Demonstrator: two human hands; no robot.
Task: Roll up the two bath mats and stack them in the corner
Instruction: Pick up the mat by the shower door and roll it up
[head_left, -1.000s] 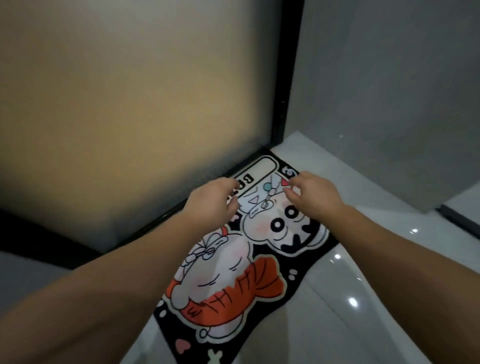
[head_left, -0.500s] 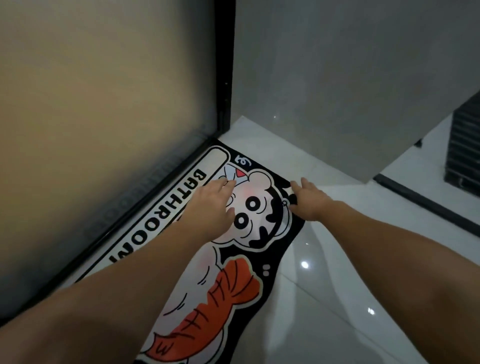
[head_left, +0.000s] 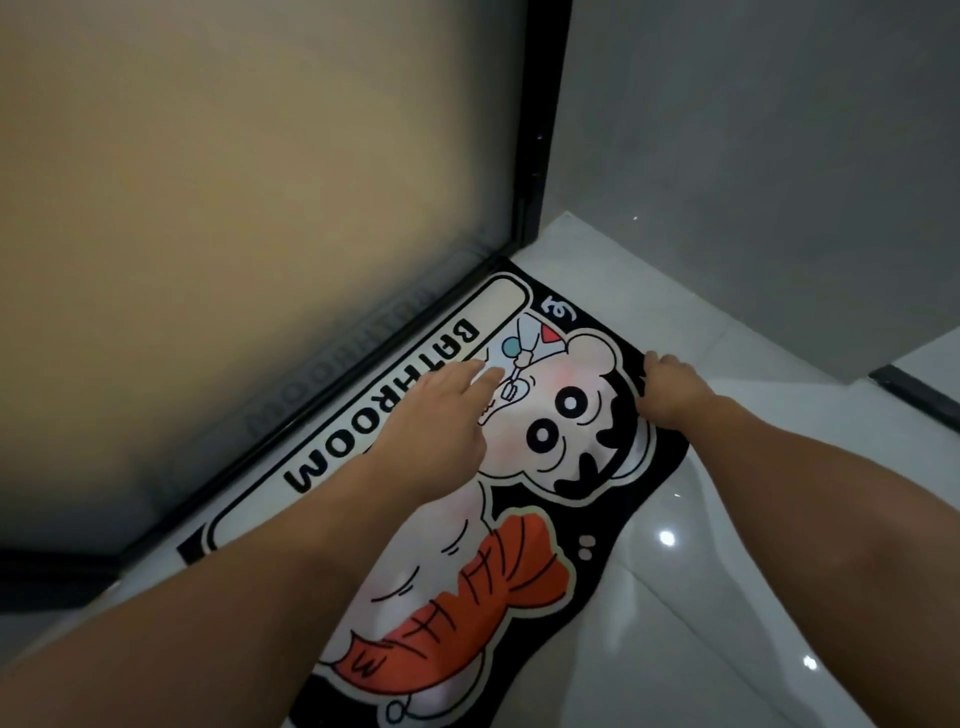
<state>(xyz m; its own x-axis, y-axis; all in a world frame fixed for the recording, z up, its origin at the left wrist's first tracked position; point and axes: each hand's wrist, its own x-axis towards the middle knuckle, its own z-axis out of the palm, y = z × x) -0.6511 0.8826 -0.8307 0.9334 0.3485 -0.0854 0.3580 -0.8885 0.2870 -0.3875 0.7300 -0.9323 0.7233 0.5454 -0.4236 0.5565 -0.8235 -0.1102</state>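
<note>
On the white tile floor (head_left: 753, 649), the mat (head_left: 519, 561) lies flat with one long edge hard against the black door frame (head_left: 535, 156), its far end toward the corner at 12 o'clock; only this one mat is in view, so where the second lies cannot be told. The left hand (head_left: 441, 410) rests palm-down on the print, fingers spread and released, closing on nothing; it looks placed to pin the fabric so the mat does not slide. The right hand (head_left: 670, 389), at about 2 o'clock from the left, has its fingers curled over the outer long edge near the far corner, grasping the mat there; that grip suits lifting the edge off the slick tile to start a roll. Rolling seems not yet begun, as no part of the mat is turned over. A glossy floor may let the mat skid.
</note>
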